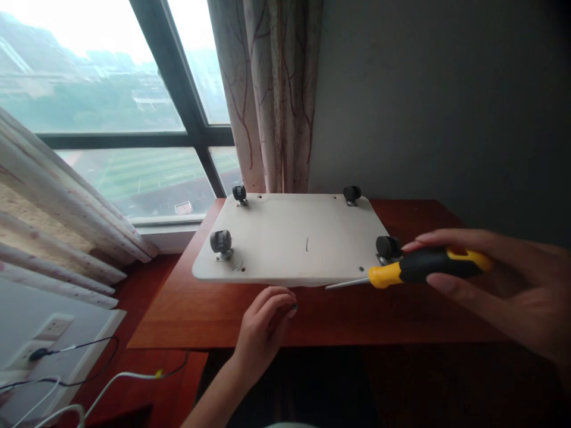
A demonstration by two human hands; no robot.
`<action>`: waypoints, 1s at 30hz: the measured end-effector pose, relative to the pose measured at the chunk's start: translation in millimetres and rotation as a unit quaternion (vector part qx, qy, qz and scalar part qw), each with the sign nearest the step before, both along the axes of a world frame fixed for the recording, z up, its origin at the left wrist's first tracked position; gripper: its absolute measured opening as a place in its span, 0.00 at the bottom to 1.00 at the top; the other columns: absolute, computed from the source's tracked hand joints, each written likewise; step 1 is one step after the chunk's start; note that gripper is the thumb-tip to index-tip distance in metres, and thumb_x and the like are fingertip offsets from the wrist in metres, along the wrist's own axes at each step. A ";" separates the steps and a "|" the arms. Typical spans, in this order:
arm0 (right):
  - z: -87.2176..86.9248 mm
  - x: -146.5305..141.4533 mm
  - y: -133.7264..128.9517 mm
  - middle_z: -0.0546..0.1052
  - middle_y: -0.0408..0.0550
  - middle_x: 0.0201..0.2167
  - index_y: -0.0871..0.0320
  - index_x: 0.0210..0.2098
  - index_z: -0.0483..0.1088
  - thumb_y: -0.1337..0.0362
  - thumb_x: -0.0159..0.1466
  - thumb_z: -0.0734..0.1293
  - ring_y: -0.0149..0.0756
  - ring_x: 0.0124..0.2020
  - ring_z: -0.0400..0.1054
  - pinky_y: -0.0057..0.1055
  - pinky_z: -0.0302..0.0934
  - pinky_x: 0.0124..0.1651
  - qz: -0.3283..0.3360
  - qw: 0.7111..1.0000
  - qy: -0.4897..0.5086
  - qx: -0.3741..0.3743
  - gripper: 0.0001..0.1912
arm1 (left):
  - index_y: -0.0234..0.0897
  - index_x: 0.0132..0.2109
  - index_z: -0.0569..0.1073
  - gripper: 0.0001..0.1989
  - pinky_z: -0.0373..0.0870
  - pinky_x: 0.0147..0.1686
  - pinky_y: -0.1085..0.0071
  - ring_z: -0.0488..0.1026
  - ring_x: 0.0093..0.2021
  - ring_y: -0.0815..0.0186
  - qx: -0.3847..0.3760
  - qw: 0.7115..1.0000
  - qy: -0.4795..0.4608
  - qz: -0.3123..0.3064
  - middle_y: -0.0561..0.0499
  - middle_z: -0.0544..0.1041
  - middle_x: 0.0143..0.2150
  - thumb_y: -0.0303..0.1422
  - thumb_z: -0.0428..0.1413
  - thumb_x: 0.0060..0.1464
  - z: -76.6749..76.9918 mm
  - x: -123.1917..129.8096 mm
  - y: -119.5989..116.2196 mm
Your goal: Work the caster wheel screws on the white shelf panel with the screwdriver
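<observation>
My right hand (486, 279) grips a screwdriver (419, 266) with a yellow and black handle, its metal shaft pointing left past the near edge of a white board (276, 232). Just below that edge, the fingers of my left hand (267, 318) are pinched together around something small and dark, too small to name. Black caster wheels stand up at the board's corners: one at near left (220, 241), one at near right (387, 246), one at far left (239, 193) and one at far right (352, 194). Small dark holes and a short pencil-like mark show on the board's surface.
The board lies on a reddish-brown wooden table (178, 315). Behind it hang a patterned curtain (281, 95) and a grey wall (423, 107). A window (98, 77) is at left, above wall sockets (56, 326) with cables (120, 375) running by the table's left side.
</observation>
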State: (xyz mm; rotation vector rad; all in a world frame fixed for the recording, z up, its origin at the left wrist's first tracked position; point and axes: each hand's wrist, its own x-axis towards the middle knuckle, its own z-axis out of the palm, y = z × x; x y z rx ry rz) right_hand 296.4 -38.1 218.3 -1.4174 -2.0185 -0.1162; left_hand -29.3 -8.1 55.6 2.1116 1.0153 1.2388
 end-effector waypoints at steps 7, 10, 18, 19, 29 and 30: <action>-6.8 -14.8 -5.9 0.83 0.34 0.45 0.37 0.50 0.73 0.54 0.64 0.71 0.41 0.41 0.79 0.31 0.73 0.39 0.026 0.997 0.050 -0.044 0.15 | 0.38 0.44 0.74 0.05 0.69 0.30 0.77 0.73 0.32 0.71 -0.055 0.998 -0.032 -0.017 0.49 0.78 0.39 0.24 0.56 0.63 11.1 8.6 -10.9; -9.7 -16.7 -4.6 0.83 0.35 0.44 0.37 0.51 0.72 0.55 0.64 0.70 0.43 0.42 0.79 0.33 0.74 0.40 0.037 0.995 0.069 -0.055 0.15 | 0.38 0.43 0.74 0.05 0.67 0.28 0.77 0.71 0.30 0.71 -0.050 0.998 -0.026 -0.016 0.49 0.78 0.38 0.24 0.56 0.63 11.5 8.8 -11.2; -9.9 -20.2 -4.4 0.83 0.33 0.43 0.35 0.51 0.72 0.56 0.63 0.71 0.43 0.43 0.80 0.33 0.75 0.39 0.052 0.996 0.061 -0.044 0.16 | 0.37 0.43 0.73 0.04 0.67 0.27 0.78 0.72 0.31 0.71 -0.043 0.999 -0.016 -0.010 0.49 0.76 0.37 0.25 0.56 0.64 12.6 10.2 -11.9; -10.0 -20.2 -4.1 0.83 0.33 0.44 0.35 0.51 0.72 0.56 0.64 0.71 0.42 0.43 0.80 0.32 0.75 0.39 0.054 0.996 0.061 -0.045 0.16 | 0.37 0.43 0.73 0.04 0.67 0.27 0.78 0.71 0.30 0.71 -0.041 0.999 -0.015 -0.010 0.49 0.76 0.37 0.25 0.56 0.64 12.4 10.2 -11.9; -11.3 -18.3 -4.0 0.83 0.32 0.43 0.35 0.51 0.71 0.55 0.64 0.70 0.41 0.43 0.80 0.31 0.74 0.40 0.047 0.996 0.062 -0.054 0.16 | 0.38 0.44 0.72 0.05 0.67 0.28 0.79 0.71 0.31 0.72 -0.025 1.000 -0.007 -0.013 0.50 0.75 0.37 0.24 0.57 0.63 10.3 9.7 -11.8; -11.4 -17.8 -4.3 0.83 0.32 0.44 0.35 0.52 0.71 0.55 0.64 0.71 0.41 0.43 0.80 0.30 0.74 0.40 0.047 0.995 0.063 -0.057 0.17 | 0.38 0.44 0.72 0.05 0.67 0.28 0.79 0.71 0.31 0.72 -0.023 1.000 -0.007 -0.012 0.50 0.75 0.37 0.24 0.57 0.63 10.4 9.8 -11.7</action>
